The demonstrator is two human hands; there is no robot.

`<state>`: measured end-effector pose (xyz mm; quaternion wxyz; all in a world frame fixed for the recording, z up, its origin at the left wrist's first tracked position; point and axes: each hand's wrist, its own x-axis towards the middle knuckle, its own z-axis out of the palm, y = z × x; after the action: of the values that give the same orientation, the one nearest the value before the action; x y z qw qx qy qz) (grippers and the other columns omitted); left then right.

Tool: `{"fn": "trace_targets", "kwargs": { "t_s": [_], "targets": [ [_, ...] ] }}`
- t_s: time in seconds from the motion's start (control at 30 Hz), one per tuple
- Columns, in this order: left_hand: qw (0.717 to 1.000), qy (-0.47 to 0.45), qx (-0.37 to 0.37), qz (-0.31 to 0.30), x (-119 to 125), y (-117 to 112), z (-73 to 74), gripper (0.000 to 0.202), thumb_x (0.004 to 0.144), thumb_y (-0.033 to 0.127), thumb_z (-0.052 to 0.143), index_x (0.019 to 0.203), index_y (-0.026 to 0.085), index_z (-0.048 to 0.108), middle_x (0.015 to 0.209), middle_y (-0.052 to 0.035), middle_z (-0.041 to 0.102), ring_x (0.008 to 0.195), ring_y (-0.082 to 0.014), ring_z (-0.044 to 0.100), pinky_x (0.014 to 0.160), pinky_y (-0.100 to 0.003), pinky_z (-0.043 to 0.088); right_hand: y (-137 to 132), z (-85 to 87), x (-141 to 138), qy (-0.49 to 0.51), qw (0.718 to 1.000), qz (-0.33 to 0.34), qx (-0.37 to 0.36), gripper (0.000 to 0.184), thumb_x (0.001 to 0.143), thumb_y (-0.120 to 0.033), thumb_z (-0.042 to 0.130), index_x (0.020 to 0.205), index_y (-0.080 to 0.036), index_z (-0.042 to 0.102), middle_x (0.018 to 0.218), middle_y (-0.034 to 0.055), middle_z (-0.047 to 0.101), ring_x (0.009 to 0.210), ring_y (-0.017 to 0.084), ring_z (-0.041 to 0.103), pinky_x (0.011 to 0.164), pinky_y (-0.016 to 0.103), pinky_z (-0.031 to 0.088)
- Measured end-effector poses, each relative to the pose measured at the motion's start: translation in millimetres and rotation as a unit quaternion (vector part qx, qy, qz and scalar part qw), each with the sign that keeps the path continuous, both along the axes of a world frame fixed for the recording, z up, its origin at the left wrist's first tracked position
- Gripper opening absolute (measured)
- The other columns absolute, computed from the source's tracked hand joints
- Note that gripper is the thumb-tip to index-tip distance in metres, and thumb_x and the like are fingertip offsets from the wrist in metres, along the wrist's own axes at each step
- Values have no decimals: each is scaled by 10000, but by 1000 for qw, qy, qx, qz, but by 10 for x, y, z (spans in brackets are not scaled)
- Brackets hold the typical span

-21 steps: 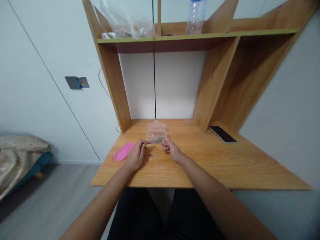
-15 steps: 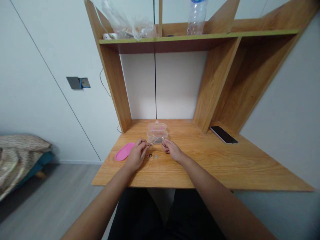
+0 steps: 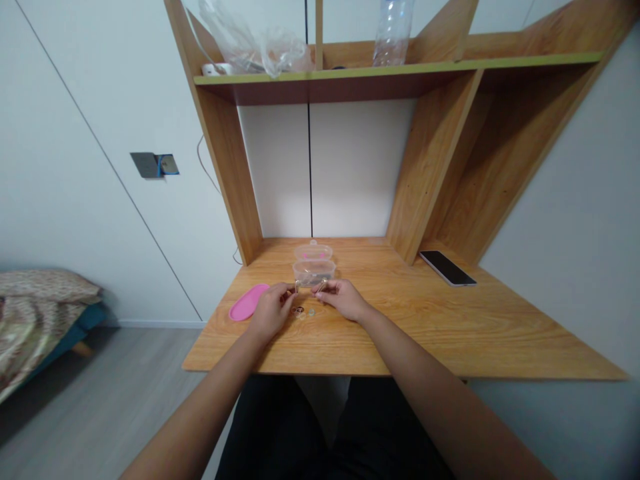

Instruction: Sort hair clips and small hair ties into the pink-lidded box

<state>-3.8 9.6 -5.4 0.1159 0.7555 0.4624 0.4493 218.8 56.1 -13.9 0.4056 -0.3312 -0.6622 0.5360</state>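
Left hand (image 3: 271,309), fingers (image 3: 286,291) clamped on a shiny piece (image 3: 297,286); right hand (image 3: 345,300), likewise on another piece (image 3: 323,285); far, clear box (image 3: 314,268); left, pink dish (image 3: 246,304).

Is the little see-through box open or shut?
Open: the clear box has its lid tipped back behind it, leaving the top uncovered.

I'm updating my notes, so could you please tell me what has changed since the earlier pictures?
The right hand has uncurled slightly and reached left, toward the left hand, whose small shiny item now stands more upright. The pink oval piece, clear box and phone stayed put.
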Motion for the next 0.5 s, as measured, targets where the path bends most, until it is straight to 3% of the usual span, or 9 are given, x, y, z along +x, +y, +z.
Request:
{"fn": "trace_targets", "kwargs": {
  "t_s": [0.1,0.2,0.5],
  "targets": [
    [999,-29,-17,2,16,-12,-13,198,906,208,606,1094,203,545,876,-20,705,673,-143,616,639,-254,468,-4,7,-8,-17,1000,8,-6,288,803,-375,788,936,-136,697,758,-1,686,602,108,589,612,262,489],
    [998,-52,-30,1,31,-27,-15,189,905,252,618,1000,217,458,865,-7,701,633,-126,597,606,-238,457,3,0,-10,-37,999,9,-5,210,917,-334,689,948,-128,664,773,-16,657,611,102,602,610,259,524],
    [997,-58,-48,-13,64,-82,46,225,894,308,627,797,215,446,811,-16,688,682,-145,606,629,-252,434,-8,11,16,-59,998,9,9,212,946,-338,654,933,-127,664,858,10,689,675,115,639,661,282,554]
  ]
}}
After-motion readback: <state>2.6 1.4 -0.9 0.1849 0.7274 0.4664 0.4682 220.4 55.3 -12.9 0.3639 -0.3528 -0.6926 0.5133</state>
